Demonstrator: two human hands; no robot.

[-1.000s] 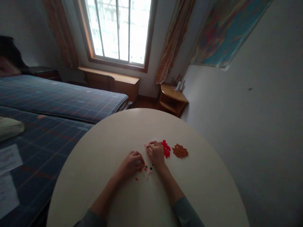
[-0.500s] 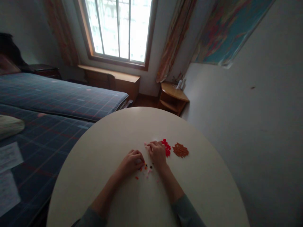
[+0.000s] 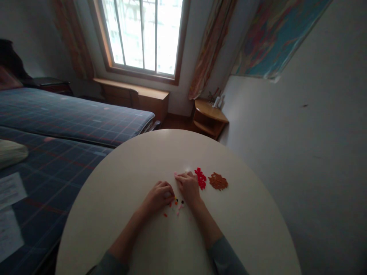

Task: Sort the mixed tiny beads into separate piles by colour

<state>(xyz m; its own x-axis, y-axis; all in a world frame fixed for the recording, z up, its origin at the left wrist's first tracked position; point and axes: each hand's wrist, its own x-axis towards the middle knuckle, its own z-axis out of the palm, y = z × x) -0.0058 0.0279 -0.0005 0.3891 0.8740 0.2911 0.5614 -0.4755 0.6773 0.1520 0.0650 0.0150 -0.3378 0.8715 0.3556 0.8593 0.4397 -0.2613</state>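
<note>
My left hand (image 3: 161, 195) rests on the white round table (image 3: 129, 164), fingers curled together; whatever they may hold is hidden. By its fingertips lie several small loose pieces: an orange piece (image 3: 165, 215), a black piece (image 3: 182, 202) and a pink piece (image 3: 180, 207) among them. Farther forward, my right hand (image 3: 188, 188) lies low over the tabletop with its index finger stretched toward some tiny pink pieces (image 3: 175, 174). Just right of that hand is a pile of small red pieces (image 3: 201, 178). A pile of small brown pieces (image 3: 218, 181) lies beyond the red one.
To the left stands a bed with a dark plaid mattress (image 3: 71, 114), with paper sheets (image 3: 11, 191) on it. A corner shelf (image 3: 210, 110) and a low wooden desk (image 3: 151, 93) are behind the table. A white wall (image 3: 301, 152) runs along the right.
The index finger of my right hand has stretched slightly left toward the pink pieces. My left hand has stayed almost in place.
</note>
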